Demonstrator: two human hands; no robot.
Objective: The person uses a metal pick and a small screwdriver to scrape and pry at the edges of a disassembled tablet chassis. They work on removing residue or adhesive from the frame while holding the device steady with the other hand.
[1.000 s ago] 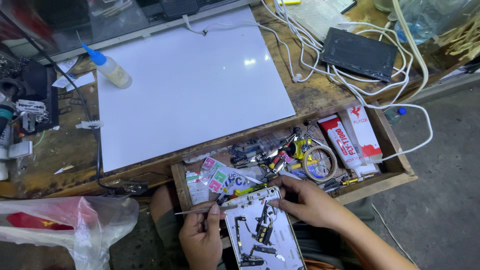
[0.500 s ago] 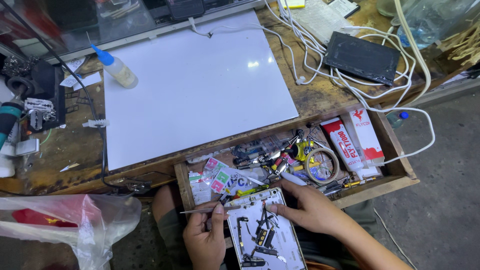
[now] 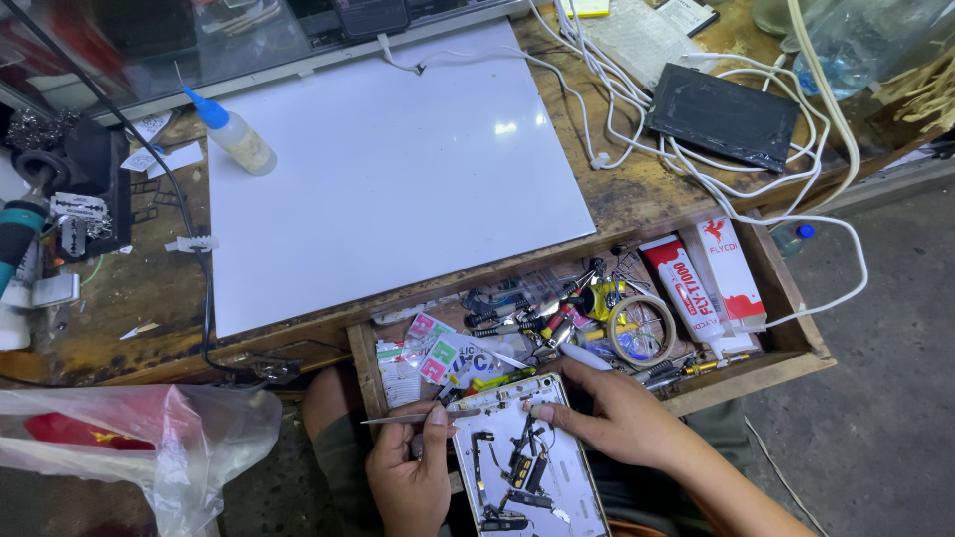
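Opened phone (image 3: 527, 462) (silver frame, black parts): right hand (image 3: 622, 423) grip pinching edge; left hand (image 3: 408, 477) grasping tweezers (image 3: 413, 419).

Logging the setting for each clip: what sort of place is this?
Probably a small electronics repair bench. The left hand holds tweezers beside an opened device that the right hand steadies, above an open drawer of small tools, with a white mat on the worn wooden bench.

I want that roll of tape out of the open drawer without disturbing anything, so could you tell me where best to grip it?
Pinch the tape roll across its rim from above: it seems to lie flat with the hole up, hemmed in by small tools and the red-and-white boxes.
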